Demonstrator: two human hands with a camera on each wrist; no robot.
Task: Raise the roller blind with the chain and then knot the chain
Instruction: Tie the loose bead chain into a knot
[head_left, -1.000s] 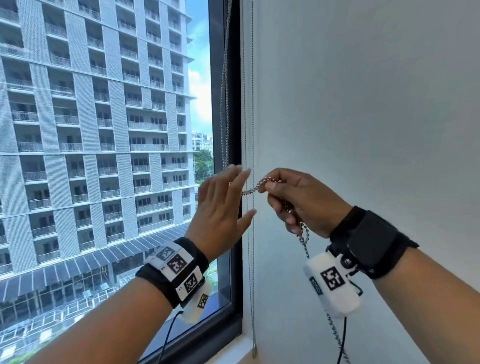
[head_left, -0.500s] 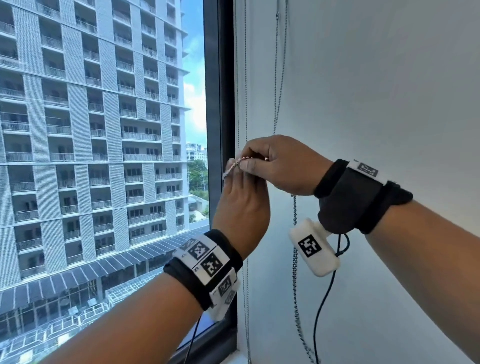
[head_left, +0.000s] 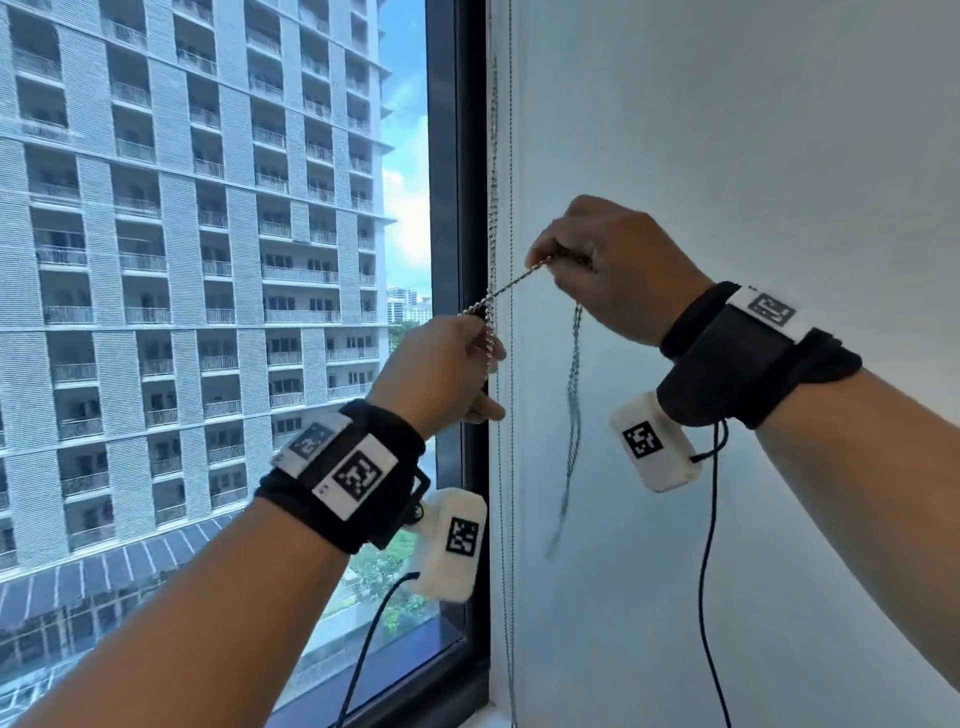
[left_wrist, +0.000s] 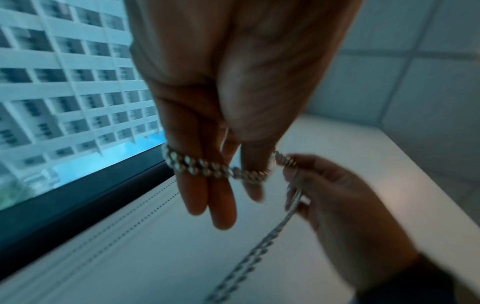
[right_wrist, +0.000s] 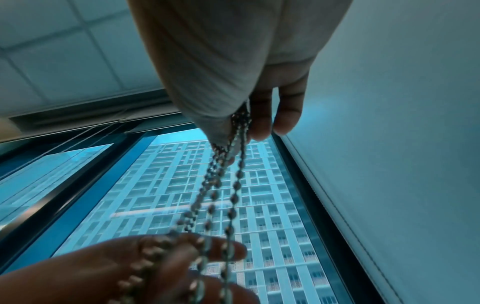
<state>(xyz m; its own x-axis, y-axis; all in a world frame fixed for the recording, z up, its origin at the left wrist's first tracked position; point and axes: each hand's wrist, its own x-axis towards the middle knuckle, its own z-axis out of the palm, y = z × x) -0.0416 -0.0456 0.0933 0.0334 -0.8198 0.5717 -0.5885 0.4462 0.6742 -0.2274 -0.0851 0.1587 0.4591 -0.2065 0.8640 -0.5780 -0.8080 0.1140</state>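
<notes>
The metal bead chain (head_left: 511, 285) runs taut between my two hands beside the dark window frame (head_left: 457, 156). My left hand (head_left: 485, 358) is the lower one; the chain (left_wrist: 205, 165) lies wound across its fingers, with the thumb against it. My right hand (head_left: 550, 260), higher and to the right, pinches the chain (right_wrist: 240, 125) between thumb and fingers. A loose double length (head_left: 574, 395) hangs blurred below the right hand. In the right wrist view several strands run down to my left hand's fingers (right_wrist: 182, 259). The raised blind's roll (right_wrist: 78, 121) sits at the window top.
A white wall (head_left: 727, 130) fills the right side. Thin cords (head_left: 511, 519) hang straight down along the wall edge next to the frame. Through the glass stands a tall grey apartment block (head_left: 208, 260). Black cables (head_left: 706, 571) dangle from both wrist cameras.
My hands were touching half a second ago. They have drawn apart, the right one up and right, the left one down, and the chain now stretches between them.
</notes>
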